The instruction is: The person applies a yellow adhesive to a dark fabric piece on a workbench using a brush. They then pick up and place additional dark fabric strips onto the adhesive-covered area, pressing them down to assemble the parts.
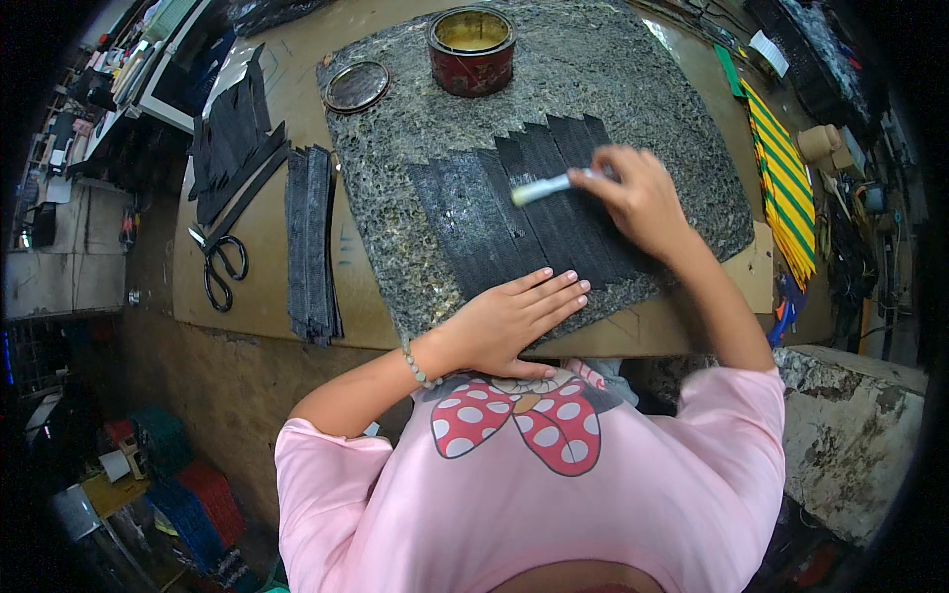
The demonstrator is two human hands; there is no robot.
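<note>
Scissors (219, 275) are lying left of a dark stack (312, 247). On a speckled mat (371, 183), a round lid (357, 87) is lying near a row of black strips (539, 212), with an open tin (472, 74) standing beyond. The left hand (519, 318), flat and grasping nothing, is resting at the row's near edge. Over the row, a brush (550, 186) is being gripped by the right hand's (638, 196) curled fingers; contact is remaining unclear.

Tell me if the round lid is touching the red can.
Apart. The head view shows the round lid lying left of the red can, with a strip of the speckled grey surface visible between them.
</note>
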